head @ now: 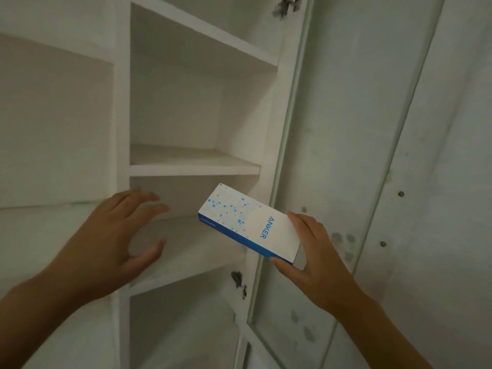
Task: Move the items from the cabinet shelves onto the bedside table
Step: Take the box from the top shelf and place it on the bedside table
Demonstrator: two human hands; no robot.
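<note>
Right hand (311,251) is pinching the near end of the Anker box (249,222), thumb on the lower edge and fingers on the upper; left hand (117,235) is held spread and holds nothing. The box is held in the air before the cabinet (122,115), its long axis running up and to the left, away from the right hand. No items are seen on the visible shelves (194,169). The bedside table is not in view.
</note>
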